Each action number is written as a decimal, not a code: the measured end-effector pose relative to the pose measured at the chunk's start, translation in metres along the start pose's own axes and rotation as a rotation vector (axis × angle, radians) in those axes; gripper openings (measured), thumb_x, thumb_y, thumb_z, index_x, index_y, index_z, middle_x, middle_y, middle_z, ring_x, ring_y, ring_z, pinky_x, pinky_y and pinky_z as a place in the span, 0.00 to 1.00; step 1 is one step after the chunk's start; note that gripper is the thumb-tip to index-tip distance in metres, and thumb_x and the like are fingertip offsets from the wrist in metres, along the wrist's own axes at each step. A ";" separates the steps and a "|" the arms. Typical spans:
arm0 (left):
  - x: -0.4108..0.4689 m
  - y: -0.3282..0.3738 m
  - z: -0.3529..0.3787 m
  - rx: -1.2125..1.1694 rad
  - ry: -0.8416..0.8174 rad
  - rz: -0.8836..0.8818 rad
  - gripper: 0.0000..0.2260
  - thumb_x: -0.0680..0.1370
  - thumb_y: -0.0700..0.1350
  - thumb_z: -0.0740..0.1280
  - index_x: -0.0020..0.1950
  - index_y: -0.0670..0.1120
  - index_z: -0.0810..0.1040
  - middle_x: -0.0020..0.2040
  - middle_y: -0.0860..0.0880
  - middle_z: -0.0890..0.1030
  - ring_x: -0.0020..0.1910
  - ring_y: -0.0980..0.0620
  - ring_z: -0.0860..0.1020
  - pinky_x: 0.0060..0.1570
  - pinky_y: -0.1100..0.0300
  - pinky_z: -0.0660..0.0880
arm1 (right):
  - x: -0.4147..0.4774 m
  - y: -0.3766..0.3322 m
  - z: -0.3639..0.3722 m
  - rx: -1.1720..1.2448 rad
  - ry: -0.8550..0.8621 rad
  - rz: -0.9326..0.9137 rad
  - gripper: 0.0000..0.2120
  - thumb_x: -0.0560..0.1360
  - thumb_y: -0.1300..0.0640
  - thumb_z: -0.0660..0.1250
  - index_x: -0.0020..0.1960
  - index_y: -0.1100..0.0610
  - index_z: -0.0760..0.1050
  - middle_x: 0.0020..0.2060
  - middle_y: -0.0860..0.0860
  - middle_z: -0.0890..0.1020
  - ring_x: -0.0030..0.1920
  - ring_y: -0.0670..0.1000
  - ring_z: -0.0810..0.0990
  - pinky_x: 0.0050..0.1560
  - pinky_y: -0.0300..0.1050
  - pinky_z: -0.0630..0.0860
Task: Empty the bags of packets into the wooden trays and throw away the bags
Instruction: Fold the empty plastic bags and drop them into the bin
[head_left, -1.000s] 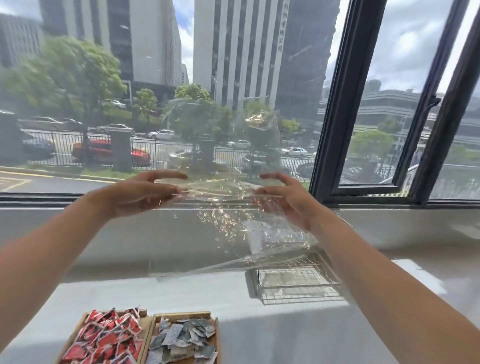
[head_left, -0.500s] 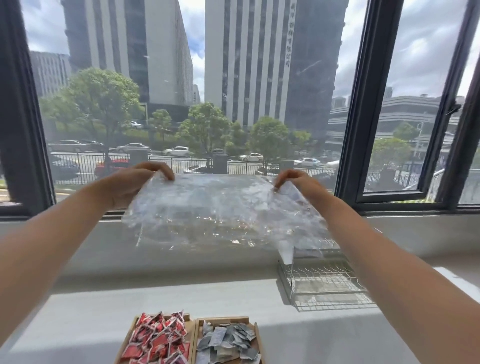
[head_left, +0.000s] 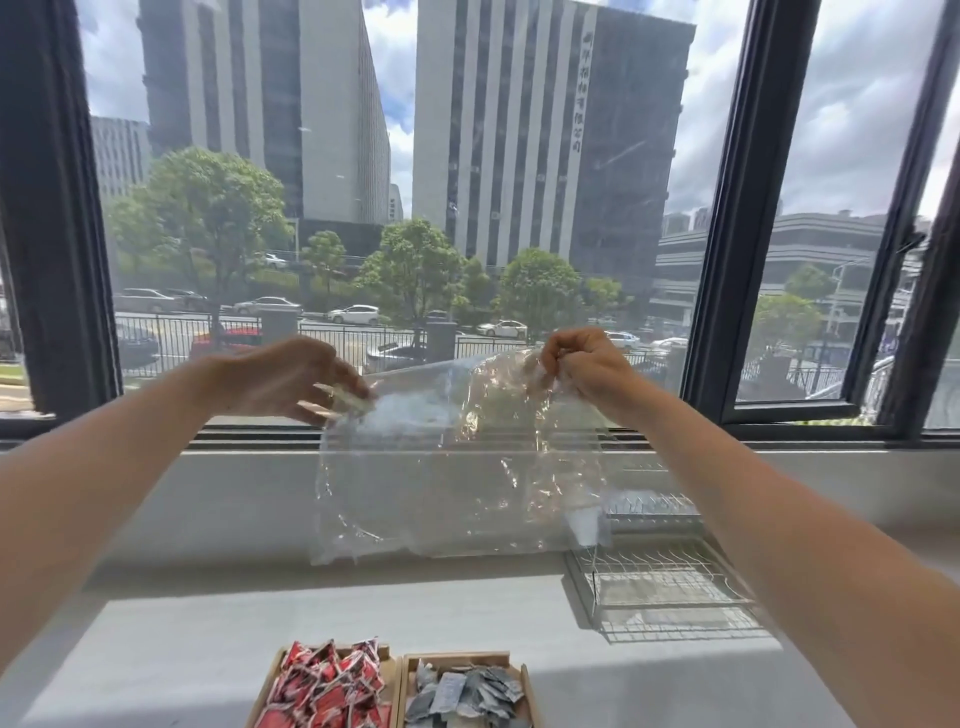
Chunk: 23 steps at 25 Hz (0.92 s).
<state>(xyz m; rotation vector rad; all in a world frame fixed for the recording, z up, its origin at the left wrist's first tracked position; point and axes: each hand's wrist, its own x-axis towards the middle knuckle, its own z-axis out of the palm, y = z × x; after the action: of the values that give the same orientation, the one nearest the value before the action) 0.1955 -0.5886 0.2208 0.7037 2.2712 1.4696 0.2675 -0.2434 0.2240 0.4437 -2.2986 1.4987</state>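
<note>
The left hand (head_left: 291, 376) has changed its job: half a second ago it pinched the top corner of the clear bag (head_left: 457, 467) taut, and now its fingers (head_left: 348, 397) are loosely spread at the bag's upper left edge, blurred with motion, touching the plastic but whether they still hold it cannot be told. So the sheet that was stretched flat between both hands now sags and curls, hanging down in front of the window sill (head_left: 249, 499). Nothing shows inside it; it looks empty. Over to the right hand (head_left: 582, 366), and that one has closed into a fist, bunching the bag's upper right corner inside it. That reads as the start of scrunching the bag up, which would mean the emptying is done and the throwing away is next. Down at the bottom edge, the left wooden tray (head_left: 283, 675) holds red packets (head_left: 327, 686) and the right wooden tray (head_left: 522, 680) holds grey packets (head_left: 467, 693), touching side by side on the counter (head_left: 156, 649). No bin is in view.
</note>
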 end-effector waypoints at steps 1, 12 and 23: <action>0.003 0.000 0.002 0.236 0.060 -0.030 0.19 0.83 0.47 0.54 0.47 0.43 0.84 0.55 0.47 0.84 0.52 0.48 0.82 0.56 0.51 0.75 | 0.001 -0.001 0.002 -0.012 -0.040 -0.002 0.20 0.68 0.82 0.48 0.33 0.62 0.69 0.35 0.56 0.82 0.38 0.62 0.81 0.39 0.54 0.72; 0.038 0.033 0.043 0.431 -0.079 0.265 0.14 0.70 0.46 0.78 0.54 0.47 0.82 0.46 0.49 0.86 0.46 0.53 0.83 0.49 0.63 0.78 | 0.024 -0.031 0.023 0.074 -0.234 -0.096 0.20 0.72 0.80 0.50 0.33 0.62 0.71 0.43 0.59 0.82 0.40 0.58 0.85 0.39 0.51 0.82; 0.026 0.020 0.024 -0.043 -0.158 0.182 0.28 0.61 0.45 0.82 0.56 0.40 0.76 0.40 0.48 0.84 0.38 0.53 0.82 0.39 0.60 0.81 | 0.018 -0.006 0.011 0.714 -0.204 0.100 0.36 0.78 0.33 0.49 0.73 0.59 0.67 0.69 0.64 0.73 0.67 0.64 0.75 0.70 0.58 0.69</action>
<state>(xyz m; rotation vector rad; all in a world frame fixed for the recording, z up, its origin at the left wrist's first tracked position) 0.1920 -0.5490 0.2288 0.9986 2.0971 1.4806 0.2529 -0.2573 0.2330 0.6954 -1.8700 2.4116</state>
